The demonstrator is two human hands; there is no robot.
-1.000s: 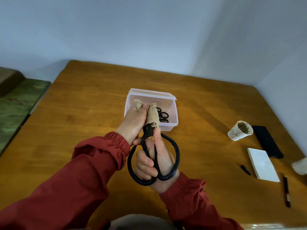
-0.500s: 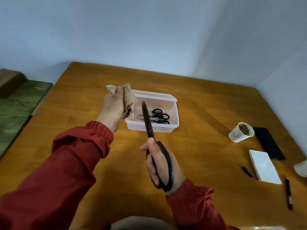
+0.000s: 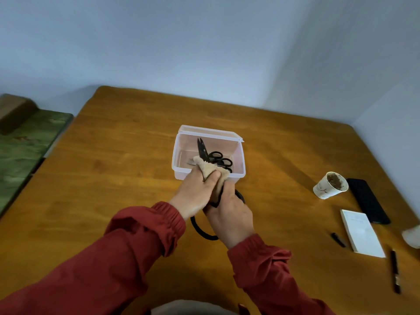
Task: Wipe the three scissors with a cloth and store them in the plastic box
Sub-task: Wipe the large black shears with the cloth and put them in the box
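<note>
The right hand [image 3: 229, 215] grips the scissors [image 3: 201, 148] by the handles; the left hand [image 3: 195, 194], clamping the cloth [image 3: 208, 169] round the blades, should draw firmly tipward.

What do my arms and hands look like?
Loose rust-red long sleeves, the left sleeve and the right sleeve, each gathered into an elastic cuff at the wrist. The left hand and right hand are bare: no gloves, rings or watch visible.

left hand [image 3: 196, 194] pinches cloth [image 3: 210, 170] | right hand [image 3: 230, 215] grips large scissors [image 3: 201, 148] | hands touching, arms converging
</note>
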